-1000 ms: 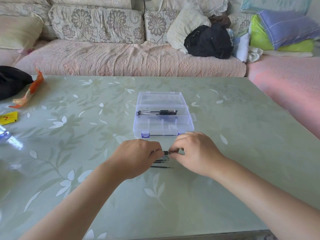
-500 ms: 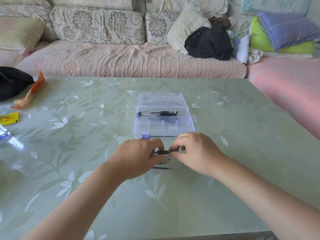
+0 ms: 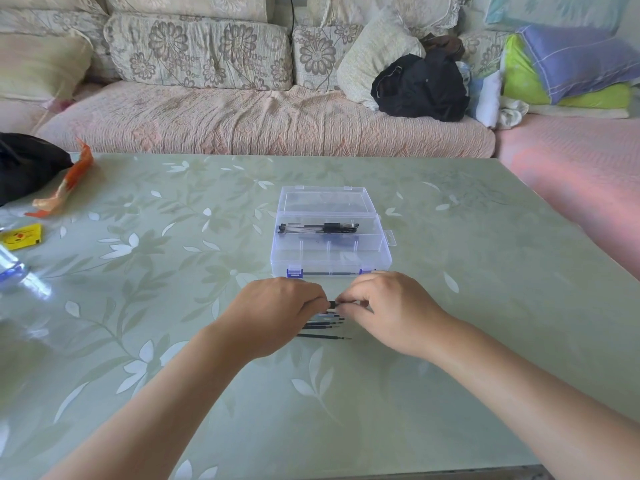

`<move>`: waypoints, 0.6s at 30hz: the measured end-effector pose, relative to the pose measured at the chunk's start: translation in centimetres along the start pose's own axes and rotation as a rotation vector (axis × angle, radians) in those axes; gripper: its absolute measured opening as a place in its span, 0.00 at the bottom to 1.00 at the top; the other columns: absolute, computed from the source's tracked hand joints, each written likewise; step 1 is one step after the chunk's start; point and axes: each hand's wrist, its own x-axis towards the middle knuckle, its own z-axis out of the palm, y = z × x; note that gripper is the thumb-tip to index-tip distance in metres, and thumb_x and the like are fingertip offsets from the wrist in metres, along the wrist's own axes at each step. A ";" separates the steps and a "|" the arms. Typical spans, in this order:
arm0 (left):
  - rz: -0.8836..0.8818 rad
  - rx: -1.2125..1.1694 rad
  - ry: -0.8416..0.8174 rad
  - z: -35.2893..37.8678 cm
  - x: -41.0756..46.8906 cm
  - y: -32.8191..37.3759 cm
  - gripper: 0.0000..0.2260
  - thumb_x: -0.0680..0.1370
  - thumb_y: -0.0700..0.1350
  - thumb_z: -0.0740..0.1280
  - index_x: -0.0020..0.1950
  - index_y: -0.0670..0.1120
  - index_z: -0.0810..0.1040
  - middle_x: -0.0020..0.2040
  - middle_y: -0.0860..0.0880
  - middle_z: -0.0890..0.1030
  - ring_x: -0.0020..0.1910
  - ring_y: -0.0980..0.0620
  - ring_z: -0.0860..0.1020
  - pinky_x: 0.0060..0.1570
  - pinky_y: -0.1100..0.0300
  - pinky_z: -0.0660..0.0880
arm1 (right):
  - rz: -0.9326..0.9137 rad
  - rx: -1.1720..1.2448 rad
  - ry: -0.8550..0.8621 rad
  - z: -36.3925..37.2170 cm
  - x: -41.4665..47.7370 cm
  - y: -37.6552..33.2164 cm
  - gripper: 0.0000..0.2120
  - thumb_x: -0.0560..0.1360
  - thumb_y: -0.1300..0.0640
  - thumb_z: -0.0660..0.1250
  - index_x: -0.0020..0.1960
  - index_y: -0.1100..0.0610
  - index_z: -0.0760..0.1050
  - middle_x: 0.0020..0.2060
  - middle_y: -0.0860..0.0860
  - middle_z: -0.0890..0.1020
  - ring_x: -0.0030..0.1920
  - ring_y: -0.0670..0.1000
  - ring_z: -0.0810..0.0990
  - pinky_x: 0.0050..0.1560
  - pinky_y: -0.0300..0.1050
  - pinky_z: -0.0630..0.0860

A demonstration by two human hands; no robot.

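An open clear plastic box [image 3: 330, 252] with blue latches stands mid-table, with black pens [image 3: 320, 228] lying in its rear compartment. Just in front of the box, my left hand [image 3: 277, 315] and my right hand [image 3: 384, 311] meet, both pinching one black pen [image 3: 331, 304] between their fingertips; most of the pen is hidden by the fingers. Under the hands, several thin black pen refills [image 3: 323, 332] lie side by side on the green floral table [image 3: 346, 410].
At the table's left edge are a black bag [image 3: 24, 164], an orange wrapper [image 3: 65, 183], a yellow packet [image 3: 20, 236] and a clear plastic item [image 3: 14, 271]. A sofa [image 3: 242, 119] with cushions, black clothing [image 3: 420, 88] and folded bedding [image 3: 568, 71] runs behind the table.
Both hands stay in place in front of the box, still pinching the black pen. The view has shifted very slightly; the refills and box have not moved.
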 end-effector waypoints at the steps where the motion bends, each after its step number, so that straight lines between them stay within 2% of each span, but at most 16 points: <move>1: -0.003 -0.012 -0.003 0.0 0.0 0.1 0.11 0.82 0.54 0.55 0.48 0.55 0.76 0.40 0.55 0.78 0.41 0.51 0.74 0.41 0.55 0.74 | 0.009 -0.003 0.011 -0.1 0.0 0.0 0.09 0.77 0.46 0.65 0.50 0.45 0.83 0.42 0.42 0.82 0.45 0.45 0.75 0.45 0.39 0.67; 4: -0.016 -0.055 -0.007 0.0 0.1 0.2 0.10 0.79 0.60 0.59 0.51 0.58 0.75 0.37 0.56 0.77 0.39 0.55 0.75 0.36 0.62 0.70 | 0.052 -0.006 0.074 -0.3 0.0 -0.1 0.06 0.74 0.44 0.69 0.46 0.45 0.82 0.37 0.40 0.78 0.40 0.42 0.74 0.39 0.34 0.63; 6: -0.014 -0.061 0.007 -0.1 0.0 0.4 0.08 0.78 0.60 0.62 0.53 0.58 0.73 0.34 0.57 0.75 0.37 0.56 0.74 0.32 0.65 0.66 | 0.073 -0.007 0.099 -0.3 0.0 -0.2 0.05 0.73 0.45 0.71 0.44 0.45 0.81 0.33 0.38 0.73 0.38 0.41 0.71 0.37 0.31 0.60; 10: -0.018 -0.061 0.014 0.0 0.0 0.4 0.07 0.80 0.57 0.59 0.51 0.57 0.75 0.33 0.55 0.74 0.35 0.54 0.72 0.32 0.63 0.64 | 0.074 -0.005 0.130 -0.1 0.0 -0.4 0.06 0.70 0.44 0.72 0.43 0.46 0.80 0.31 0.37 0.71 0.35 0.37 0.69 0.37 0.32 0.59; 13: -0.013 -0.030 -0.011 0.2 0.0 0.1 0.11 0.81 0.57 0.56 0.49 0.56 0.76 0.37 0.54 0.77 0.40 0.52 0.75 0.37 0.58 0.71 | 0.038 0.011 0.103 0.0 -0.1 -0.4 0.10 0.72 0.40 0.70 0.44 0.45 0.81 0.35 0.38 0.76 0.36 0.40 0.69 0.40 0.29 0.59; 15: -0.016 -0.011 -0.020 0.3 0.0 0.0 0.13 0.82 0.57 0.54 0.49 0.54 0.76 0.38 0.54 0.76 0.41 0.51 0.75 0.39 0.57 0.71 | 0.015 0.014 0.085 -0.2 -0.1 -0.4 0.09 0.75 0.43 0.67 0.46 0.45 0.83 0.39 0.41 0.80 0.38 0.42 0.71 0.41 0.29 0.59; 18: -0.013 -0.007 -0.019 0.4 0.0 0.3 0.13 0.82 0.57 0.54 0.50 0.54 0.76 0.37 0.54 0.76 0.40 0.51 0.75 0.40 0.56 0.72 | 0.043 0.021 0.100 -0.4 0.0 -0.3 0.07 0.74 0.44 0.69 0.44 0.45 0.82 0.37 0.40 0.78 0.37 0.42 0.72 0.38 0.33 0.60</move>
